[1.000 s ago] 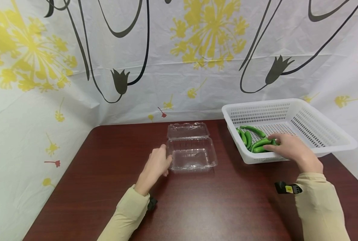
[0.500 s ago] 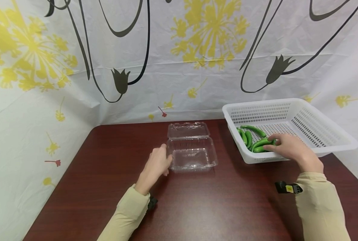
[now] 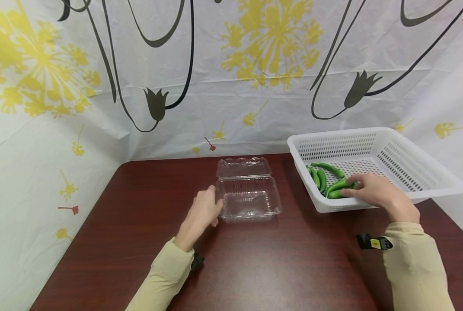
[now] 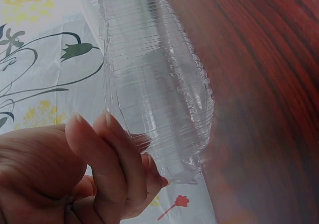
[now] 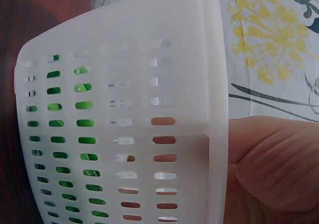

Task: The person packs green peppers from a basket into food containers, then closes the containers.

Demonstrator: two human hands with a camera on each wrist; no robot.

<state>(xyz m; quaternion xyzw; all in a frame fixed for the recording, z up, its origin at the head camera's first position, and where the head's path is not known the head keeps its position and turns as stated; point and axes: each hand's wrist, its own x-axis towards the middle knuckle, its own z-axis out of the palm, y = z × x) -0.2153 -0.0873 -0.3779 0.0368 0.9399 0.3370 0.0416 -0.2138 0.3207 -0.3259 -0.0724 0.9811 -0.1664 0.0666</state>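
Observation:
A clear plastic clamshell container (image 3: 250, 214) stands on the table with its lid tilted back. At its left edge is my left hand (image 3: 202, 209), fingers curled at the rim; the left wrist view shows the fingertips (image 4: 107, 122) against the ribbed wall. Inside the white slotted basket (image 3: 441, 183), my right hand (image 3: 377, 190) pinches a green chili pepper (image 3: 335, 185) near its stem end between thumb and fingers. Several more chili peppers (image 3: 321, 179) lie around it on the basket floor. In the right wrist view the basket wall (image 5: 184, 64) hides most of that hand's fingers.
The dark red wooden table (image 3: 274, 263) reaches back to a white curtain (image 3: 200, 65) printed with yellow and dark flowers. The basket stands at the back right, right of the container, its near wall between the right forearm and the peppers.

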